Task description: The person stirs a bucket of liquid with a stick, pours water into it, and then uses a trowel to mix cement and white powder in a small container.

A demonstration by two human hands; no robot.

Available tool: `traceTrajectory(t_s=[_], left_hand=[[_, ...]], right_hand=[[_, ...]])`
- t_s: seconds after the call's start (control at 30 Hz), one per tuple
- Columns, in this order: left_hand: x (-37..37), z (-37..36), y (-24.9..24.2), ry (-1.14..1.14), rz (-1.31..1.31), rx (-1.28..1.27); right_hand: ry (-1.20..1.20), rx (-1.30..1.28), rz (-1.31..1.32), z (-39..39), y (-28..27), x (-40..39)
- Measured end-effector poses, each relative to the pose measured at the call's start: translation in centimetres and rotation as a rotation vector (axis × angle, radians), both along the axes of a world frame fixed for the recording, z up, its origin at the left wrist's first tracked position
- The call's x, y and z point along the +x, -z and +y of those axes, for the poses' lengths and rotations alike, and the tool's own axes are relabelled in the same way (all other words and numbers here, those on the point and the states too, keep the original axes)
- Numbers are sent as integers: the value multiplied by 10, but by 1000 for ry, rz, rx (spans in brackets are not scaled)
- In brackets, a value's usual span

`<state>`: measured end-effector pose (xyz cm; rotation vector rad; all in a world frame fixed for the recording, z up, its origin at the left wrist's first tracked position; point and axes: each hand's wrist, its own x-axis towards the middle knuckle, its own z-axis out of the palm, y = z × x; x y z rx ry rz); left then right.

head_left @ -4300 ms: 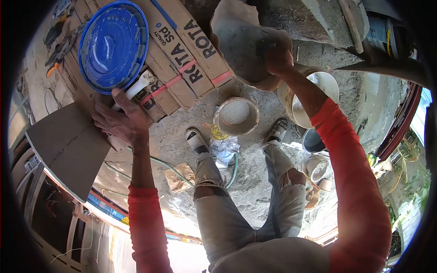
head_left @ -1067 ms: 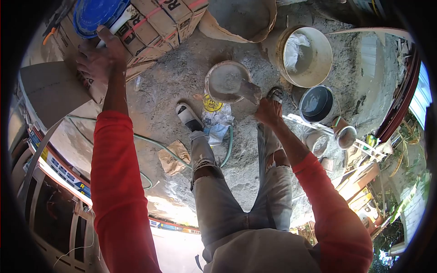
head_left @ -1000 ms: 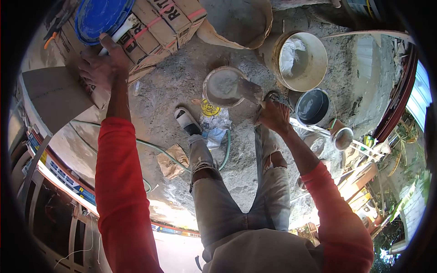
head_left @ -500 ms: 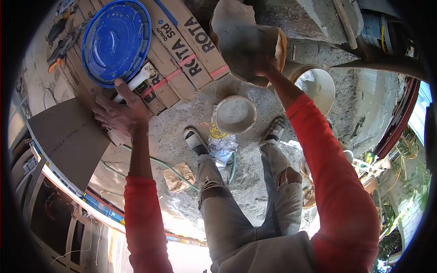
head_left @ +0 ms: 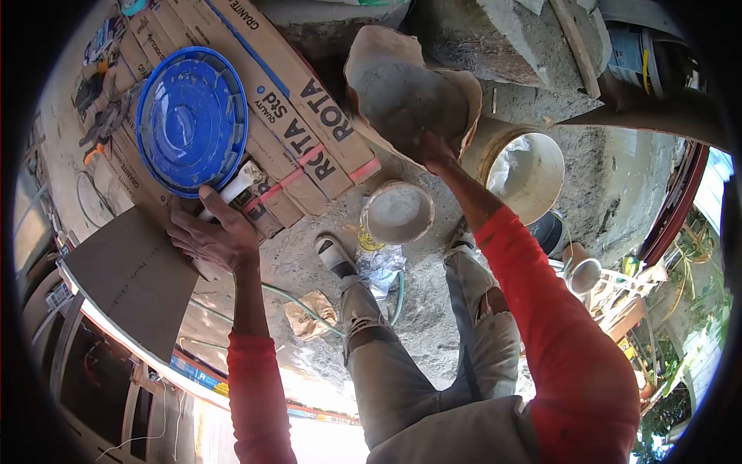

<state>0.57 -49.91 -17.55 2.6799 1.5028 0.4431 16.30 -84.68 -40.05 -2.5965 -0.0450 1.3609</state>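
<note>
My left hand [head_left: 215, 232] is closed around a white handle [head_left: 241, 179] at the lower edge of the blue lid [head_left: 189, 124], beside the stacked cardboard boxes [head_left: 309, 143]. What the handle belongs to is mostly hidden. At the upper middle, my right hand [head_left: 437, 151] reaches into an open paper bag [head_left: 379, 48] with grey powder [head_left: 413, 97] inside. Its fingers are dark and blurred against the powder, so their grip cannot be made out. A small round tub [head_left: 398, 213] stands on the ground below the bag, with a larger pale bucket [head_left: 533, 174] to its right.
A grey board [head_left: 131, 282] leans at the left below the boxes. Tools with orange handles [head_left: 94, 153] lie at the upper left. A green hose [head_left: 301, 305] crosses the ground near my feet. Concrete blocks [head_left: 479, 39] and a wooden strip [head_left: 576, 46] are at the top right.
The view has shifted, so the boxes and lid appear lower. My right hand has moved slightly left inside the bag's opening. My left hand keeps its hold at the lid's edge.
</note>
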Motion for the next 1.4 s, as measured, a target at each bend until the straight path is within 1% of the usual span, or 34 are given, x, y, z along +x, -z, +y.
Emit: traceTrajectory(t_s=[0.1, 0.17, 0.27, 0.33, 0.37, 0.47, 0.57, 0.67, 0.73, 0.77, 0.87, 0.93, 1.0, 1.03, 1.1, 1.17, 1.27, 1.37, 1.4], left_hand=[[-3, 2, 3, -8, 21, -12], [-5, 3, 5, -5, 27, -12], [-4, 5, 4, -6, 28, 0], [-1, 2, 6, -11, 10, -9], [-2, 2, 5, -5, 12, -16], [-6, 4, 7, -12, 18, -14], [-5, 4, 5, -5, 16, -16], [-2, 1, 3, -23, 14, -21], [-3, 3, 4, -39, 22, -11], [-5, 5, 7, -45, 24, -1], [-6, 8, 9, -58, 38, 9], [-8, 11, 11, -69, 56, 12], [-9, 12, 14, -80, 78, 19], [-10, 12, 15, -86, 80, 24], [-8, 10, 13, -93, 86, 34], [-5, 7, 7, -104, 79, 19], [0, 1, 1, -104, 49, -4], [-1, 3, 3, -126, 64, -7], [-2, 4, 4, -136, 79, -8]], right_hand=[[-26, 101, 0, -22, 15, -9], [-31, 146, -4, -14, 32, -7], [21, 140, -6, -5, 35, -9], [-75, 185, -59, -25, 55, -7], [-120, 203, -75, -34, 55, -10], [-147, 156, -28, -43, 57, -6], [-544, 228, -127, -45, 43, -3], [-729, 311, -258, -44, -1, 9], [-600, 316, -138, -33, -44, 22], [-536, 320, -79, -29, -55, 25], [-342, 330, -53, -31, -64, 29], [-230, 560, -78, -52, -43, 23], [-265, 647, -145, -64, -52, 26], [-354, 619, -200, -71, -58, 29], [-316, 636, -222, -78, -75, 30], [-69, 725, -157, -83, -93, 28], [115, 482, -52, -82, -154, 28], [272, 594, -116, -101, -164, 3], [262, 567, -127, -104, -181, -6]])
